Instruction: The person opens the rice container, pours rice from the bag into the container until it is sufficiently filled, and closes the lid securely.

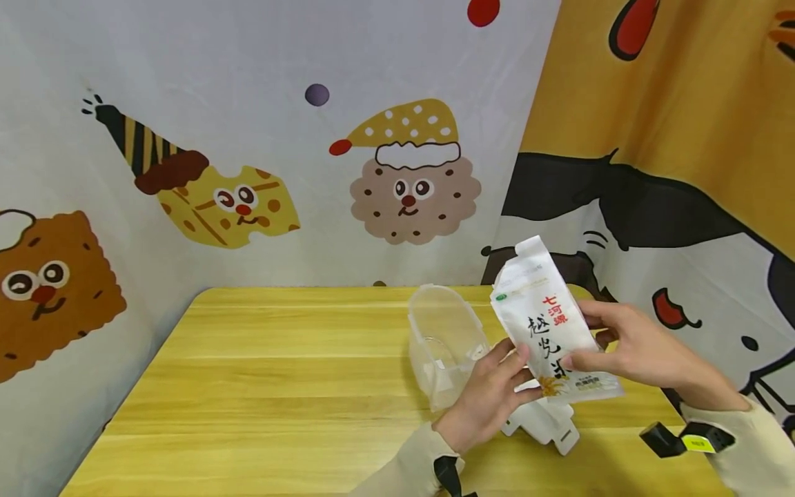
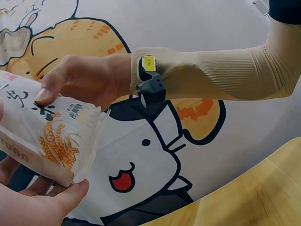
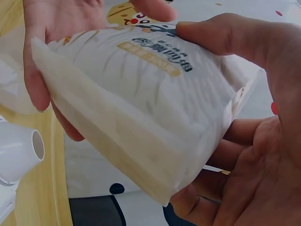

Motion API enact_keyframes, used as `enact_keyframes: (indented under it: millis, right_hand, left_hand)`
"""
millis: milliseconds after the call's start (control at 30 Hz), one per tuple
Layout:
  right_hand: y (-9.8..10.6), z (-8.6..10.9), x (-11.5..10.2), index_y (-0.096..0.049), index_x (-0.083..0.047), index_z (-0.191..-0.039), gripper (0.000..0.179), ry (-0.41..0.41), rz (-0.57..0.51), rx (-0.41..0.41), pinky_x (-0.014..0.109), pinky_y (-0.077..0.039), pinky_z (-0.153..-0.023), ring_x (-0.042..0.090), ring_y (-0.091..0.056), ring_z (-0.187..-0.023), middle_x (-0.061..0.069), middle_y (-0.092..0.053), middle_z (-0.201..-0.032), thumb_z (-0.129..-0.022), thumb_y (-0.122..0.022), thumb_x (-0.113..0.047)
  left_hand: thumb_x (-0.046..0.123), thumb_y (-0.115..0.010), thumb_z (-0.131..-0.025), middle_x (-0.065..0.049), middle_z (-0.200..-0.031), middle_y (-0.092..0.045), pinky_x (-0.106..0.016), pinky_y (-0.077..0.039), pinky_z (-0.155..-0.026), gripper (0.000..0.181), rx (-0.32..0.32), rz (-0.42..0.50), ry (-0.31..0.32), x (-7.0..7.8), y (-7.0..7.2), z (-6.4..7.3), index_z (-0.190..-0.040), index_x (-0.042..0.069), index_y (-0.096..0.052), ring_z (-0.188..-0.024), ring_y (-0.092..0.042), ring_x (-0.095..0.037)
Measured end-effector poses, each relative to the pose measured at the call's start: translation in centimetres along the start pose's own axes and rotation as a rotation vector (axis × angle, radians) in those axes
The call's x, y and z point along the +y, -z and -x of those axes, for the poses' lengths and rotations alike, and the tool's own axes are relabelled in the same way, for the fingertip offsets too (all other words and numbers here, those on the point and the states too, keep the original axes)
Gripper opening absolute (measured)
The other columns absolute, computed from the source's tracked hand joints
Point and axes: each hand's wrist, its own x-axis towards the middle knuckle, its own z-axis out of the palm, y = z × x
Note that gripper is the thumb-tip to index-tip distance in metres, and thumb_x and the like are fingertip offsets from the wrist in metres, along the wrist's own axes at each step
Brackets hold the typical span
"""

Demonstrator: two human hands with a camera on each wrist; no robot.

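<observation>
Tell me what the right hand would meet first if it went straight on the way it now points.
The white bag, which the right hand holds. Beyond it, the left hand seems next in line in the head view, though depth is unclear.

L arm comes up from the bottom edge, R arm from the lower R; both cream sleeves reach the wrists. L hand grips w/ thumb in front, fingers behind & below. R hand pinches from its side, thumb pointing L across the front, fingers bent behind, hands close tog. but apart
</observation>
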Motion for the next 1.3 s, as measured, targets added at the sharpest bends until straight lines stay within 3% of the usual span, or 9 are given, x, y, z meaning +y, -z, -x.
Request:
enact_keyframes:
  millis: [333,733,1300]
  right_hand:
    - [-0.1,-0.8,-0.2,-0.067,-0.017,-0.122,0.047,0.097,0.017,-0.006,0.022,-0.054,-0.062,0.001,-0.065,-0.083,-0.012,-0.074,-0.098,-0.079,-0.087,-0.02]
    - [0.1,-1.0,-0.1,-0.065,-0.014,-0.125,0.051,0.122,0.032,-0.024,0.022,-0.055,-0.06,-0.001,-0.064,-0.08,-0.014,-0.074,-0.097,-0.08,-0.087,-0.02]
    - [0.1,-1.1,-0.5,-0.065,-0.02,-0.121,0.045,0.114,0.053,-0.06,0.022,-0.055,-0.059,0.0,-0.064,-0.077,-0.015,-0.073,-0.092,-0.082,-0.087,-0.024]
  left_hand:
    - [0.037,-0.062,-0.103,-0.002,-0.136,-0.061,-0.044,-0.054,-0.106,0.05,0.04,0.049,-0.027,-0.4,0.0,-0.1,-0.147,0.017,-0.049,-0.116,-0.063,-0.017]
    - [0.039,-0.057,-0.105,0.003,-0.144,-0.058,-0.048,-0.048,-0.113,0.049,-0.014,0.142,-0.012,-1.4,0.1,-0.1,-0.15,0.025,-0.044,-0.121,-0.06,-0.013]
    - [0.042,-0.052,-0.106,0.001,-0.146,-0.058,-0.048,-0.046,-0.116,0.05,-0.05,0.159,-0.001,-2.4,0.7,-0.2,-0.153,0.027,-0.041,-0.122,-0.062,-0.013]
